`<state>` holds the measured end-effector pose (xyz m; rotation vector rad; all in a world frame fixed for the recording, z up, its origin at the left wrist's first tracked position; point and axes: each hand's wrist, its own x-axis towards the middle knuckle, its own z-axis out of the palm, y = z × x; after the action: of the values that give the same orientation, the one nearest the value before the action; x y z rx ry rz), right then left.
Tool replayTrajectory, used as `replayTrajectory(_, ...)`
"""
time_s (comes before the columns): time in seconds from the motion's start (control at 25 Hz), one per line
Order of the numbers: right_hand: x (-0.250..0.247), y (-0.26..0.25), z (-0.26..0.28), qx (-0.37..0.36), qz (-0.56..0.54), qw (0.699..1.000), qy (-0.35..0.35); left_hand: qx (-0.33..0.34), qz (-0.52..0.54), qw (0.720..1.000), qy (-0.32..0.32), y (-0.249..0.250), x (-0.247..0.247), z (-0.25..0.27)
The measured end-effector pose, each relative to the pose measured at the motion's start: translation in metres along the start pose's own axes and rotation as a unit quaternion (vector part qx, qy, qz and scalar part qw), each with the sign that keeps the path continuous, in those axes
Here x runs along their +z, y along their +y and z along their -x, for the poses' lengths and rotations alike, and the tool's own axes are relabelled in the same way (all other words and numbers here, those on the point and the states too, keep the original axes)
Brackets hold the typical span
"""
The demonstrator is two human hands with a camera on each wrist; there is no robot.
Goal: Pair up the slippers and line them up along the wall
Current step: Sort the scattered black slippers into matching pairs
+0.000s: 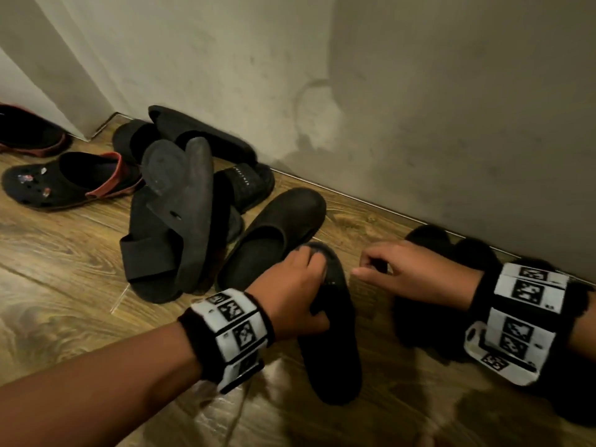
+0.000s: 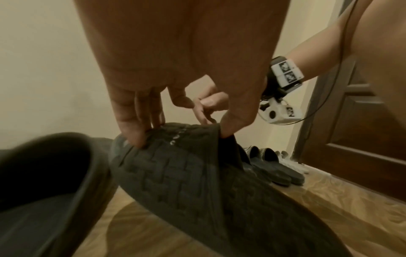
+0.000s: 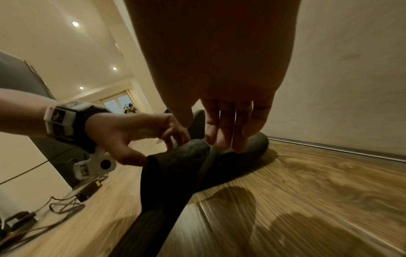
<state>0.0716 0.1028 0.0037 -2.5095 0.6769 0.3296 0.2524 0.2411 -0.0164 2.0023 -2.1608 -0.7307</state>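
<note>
— What's the left hand (image 1: 292, 287) up to?

— It grips a black rubber slide slipper with a woven-textured strap (image 2: 186, 173). The thumb hooks under one edge of the strap and the fingers (image 2: 131, 128) curl over the other, pinching it from above. The slipper tilts, its toe near the hand and its heel low toward the wooden plank floor (image 1: 64, 253).

— And the right hand (image 1: 406, 269)?

— It holds nothing. It hovers just beside the left, fingers loosely bent, the forefinger reaching toward the slipper's toe without clearly touching it.

— Where does that slipper sit in the room?

— A little out from the grey plaster wall (image 1: 419, 124), just beside a plain black closed-toe slipper (image 1: 277, 230) lying on the floor. Behind those, a jumbled heap of black slides (image 1: 180, 208) lies against the wall. Under the right wrist, a pair of fluffy black slippers (image 1: 451, 250) stands at the skirting. Far left, a black clog with a red heel strap (image 1: 74, 180).
</note>
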Motion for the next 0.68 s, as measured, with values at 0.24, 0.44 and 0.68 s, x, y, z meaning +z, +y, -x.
replayTrajectory(0.24, 0.015, 0.054, 0.006, 0.09, -0.044, 0.994, -0.049, -0.019, 0.015, 0.999, -0.034, 0.02, 0.032, -0.069)
replayTrajectory(0.44, 0.038, 0.077, 0.001, 0.077, -0.063, 0.988, -0.122, -0.071, -0.068, 0.994, 0.043, -0.02, 0.001, -0.063)
replayTrajectory(0.68, 0.051, 0.075, -0.013, 0.031, -0.039, 0.993, -0.107, -0.149, -0.004, 0.981, 0.122, -0.107, -0.059, -0.031)
